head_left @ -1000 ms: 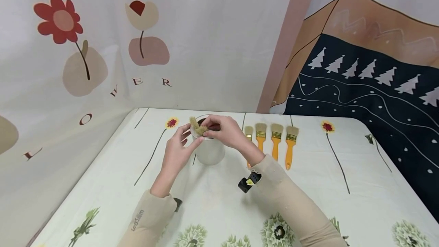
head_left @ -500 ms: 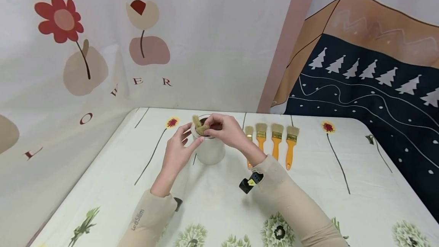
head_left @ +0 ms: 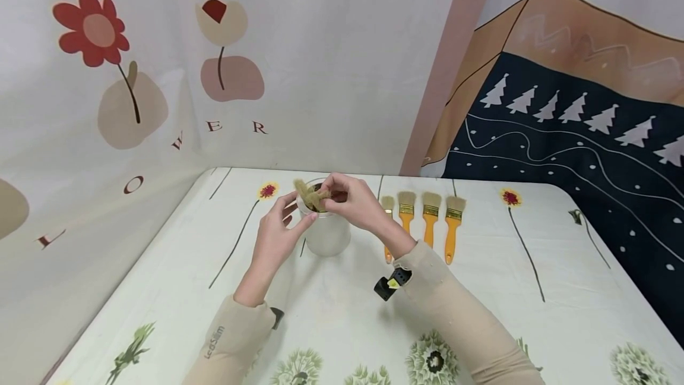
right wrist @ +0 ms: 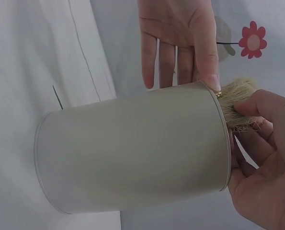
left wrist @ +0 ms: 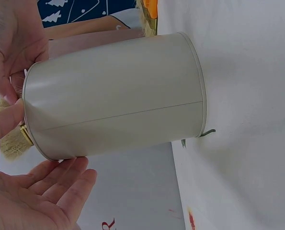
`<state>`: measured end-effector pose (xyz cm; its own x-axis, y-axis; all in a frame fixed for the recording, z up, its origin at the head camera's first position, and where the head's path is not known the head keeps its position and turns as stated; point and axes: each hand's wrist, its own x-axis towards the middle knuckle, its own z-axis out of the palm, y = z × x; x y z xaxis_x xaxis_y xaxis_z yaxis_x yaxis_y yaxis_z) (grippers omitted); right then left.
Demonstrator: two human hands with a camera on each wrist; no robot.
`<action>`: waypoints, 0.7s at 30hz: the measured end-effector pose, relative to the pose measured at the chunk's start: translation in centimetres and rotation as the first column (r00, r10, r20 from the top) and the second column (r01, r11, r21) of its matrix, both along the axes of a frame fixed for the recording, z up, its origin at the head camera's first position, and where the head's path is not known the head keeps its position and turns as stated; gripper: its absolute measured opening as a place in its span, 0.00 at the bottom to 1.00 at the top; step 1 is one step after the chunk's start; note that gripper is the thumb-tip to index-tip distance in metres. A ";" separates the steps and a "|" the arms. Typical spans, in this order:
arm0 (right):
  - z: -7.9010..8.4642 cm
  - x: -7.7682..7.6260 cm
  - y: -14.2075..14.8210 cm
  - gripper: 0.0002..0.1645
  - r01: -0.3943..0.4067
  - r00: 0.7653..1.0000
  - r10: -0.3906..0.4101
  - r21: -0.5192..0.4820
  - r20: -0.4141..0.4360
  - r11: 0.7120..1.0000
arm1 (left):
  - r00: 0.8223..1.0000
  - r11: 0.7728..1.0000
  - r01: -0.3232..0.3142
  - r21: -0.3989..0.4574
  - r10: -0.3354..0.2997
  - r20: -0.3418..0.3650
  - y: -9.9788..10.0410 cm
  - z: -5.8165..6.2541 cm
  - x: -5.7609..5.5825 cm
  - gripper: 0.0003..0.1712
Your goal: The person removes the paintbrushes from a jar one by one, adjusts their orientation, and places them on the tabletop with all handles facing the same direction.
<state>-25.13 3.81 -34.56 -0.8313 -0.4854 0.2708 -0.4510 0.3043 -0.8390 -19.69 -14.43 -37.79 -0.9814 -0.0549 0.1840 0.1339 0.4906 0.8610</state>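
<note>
A tall off-white canister [head_left: 327, 236] stands upright on the table, open at the top. My left hand [head_left: 275, 239] holds it near the rim, thumb on the near side and fingers along the left side. Pale bristles of paintbrushes [head_left: 302, 189] stick out of its mouth; their handles are hidden inside. My right hand [head_left: 354, 204] pinches the bristles of one paintbrush [right wrist: 242, 98] between thumb and fingers at the rim. In the left wrist view, another bristle tuft [left wrist: 15, 143] with a gold band shows beside my left thumb.
Right of the canister, several flat paintbrushes with orange handles lie in a row, bristles away from me; the rightmost paintbrush [head_left: 453, 227] is fully visible. A white flower-print cloth [head_left: 331, 325] covers the table. Printed curtains [head_left: 331, 64] hang behind it.
My right hand has risen slightly, and the bristles it pinches have shifted at the canister's mouth. The left hand and the canister have stayed in place.
</note>
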 end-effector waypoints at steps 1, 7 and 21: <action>0.0 0.0 0.0 0.06 -0.001 1.000 0.001 -0.004 0.007 1.000 | 1.000 1.000 0.000 0.000 0.000 0.000 0.0 0.0 0.0 0.38; 0.1 0.0 0.3 0.08 -0.014 0.999 0.015 -0.004 0.044 1.000 | 1.000 1.000 -0.003 -0.003 0.003 0.003 0.0 0.1 0.0 0.38; 0.0 -0.3 0.5 0.19 -0.009 1.000 0.009 -0.014 0.019 1.000 | 1.000 1.000 0.009 0.003 -0.009 -0.002 0.0 0.1 0.0 0.37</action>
